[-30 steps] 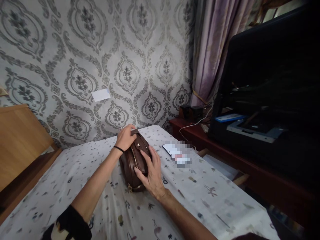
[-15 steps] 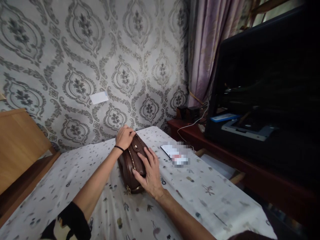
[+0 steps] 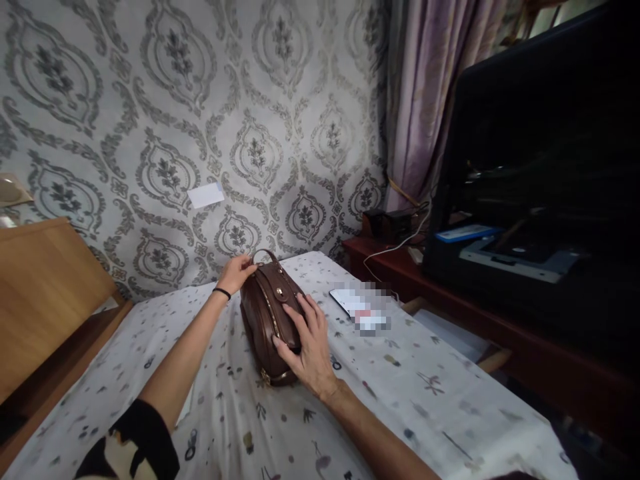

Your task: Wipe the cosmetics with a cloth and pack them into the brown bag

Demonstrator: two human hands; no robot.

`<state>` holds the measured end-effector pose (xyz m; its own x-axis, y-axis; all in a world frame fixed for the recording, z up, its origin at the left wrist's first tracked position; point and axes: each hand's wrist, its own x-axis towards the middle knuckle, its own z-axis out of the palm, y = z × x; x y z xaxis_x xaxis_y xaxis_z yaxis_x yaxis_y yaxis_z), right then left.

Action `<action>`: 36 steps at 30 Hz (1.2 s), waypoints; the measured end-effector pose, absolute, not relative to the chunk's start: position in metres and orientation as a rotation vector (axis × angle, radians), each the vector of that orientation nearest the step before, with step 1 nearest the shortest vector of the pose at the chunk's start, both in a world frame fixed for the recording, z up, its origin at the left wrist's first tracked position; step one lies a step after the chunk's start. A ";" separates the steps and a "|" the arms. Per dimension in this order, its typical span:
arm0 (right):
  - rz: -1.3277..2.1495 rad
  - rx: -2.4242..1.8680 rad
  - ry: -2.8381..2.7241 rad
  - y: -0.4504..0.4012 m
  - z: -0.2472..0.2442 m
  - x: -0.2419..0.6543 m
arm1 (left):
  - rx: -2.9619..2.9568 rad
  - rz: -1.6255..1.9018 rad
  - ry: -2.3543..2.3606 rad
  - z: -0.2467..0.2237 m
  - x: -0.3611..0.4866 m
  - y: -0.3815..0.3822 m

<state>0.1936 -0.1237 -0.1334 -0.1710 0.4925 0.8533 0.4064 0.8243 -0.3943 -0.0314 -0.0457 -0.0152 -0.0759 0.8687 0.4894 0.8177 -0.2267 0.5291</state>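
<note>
A brown leather handbag (image 3: 260, 320) with gold zips and a small metal clasp rests on the patterned bed sheet. At its far end, my left hand (image 3: 236, 275) is closed, thumb and fingers pinched where the long zip ends; the fingertips hide the zip pull. The bag's strap handle (image 3: 270, 254) arches up just right of those fingers. Across the near right part of the bag lies my right hand (image 3: 309, 343), its thumb near the zip and its fingers over the top, gripping the bag.
To the right on the sheet (image 3: 400, 400) lies a phone (image 3: 345, 303), partly blurred. Beyond it are an open drawer (image 3: 450, 333), a white cable (image 3: 385, 252) and a large black screen (image 3: 520, 167). A wooden board (image 3: 50, 287) borders the left; the wallpapered wall (image 3: 320, 87) stands behind.
My left hand has shifted left off the top of the bag's far end, and the strap handle now shows. My right hand keeps its place on the bag. The view has turned slightly left.
</note>
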 end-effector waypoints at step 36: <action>0.025 -0.637 -1.753 -0.129 -0.125 0.193 | 1.900 1.470 1.804 -0.029 0.006 -0.103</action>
<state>0.1925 -0.1290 -0.1255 -0.1399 0.4271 0.8933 0.4014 0.8492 -0.3432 0.0059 -0.1034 -0.0288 -0.1942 0.8231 0.5337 0.6888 -0.2729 0.6716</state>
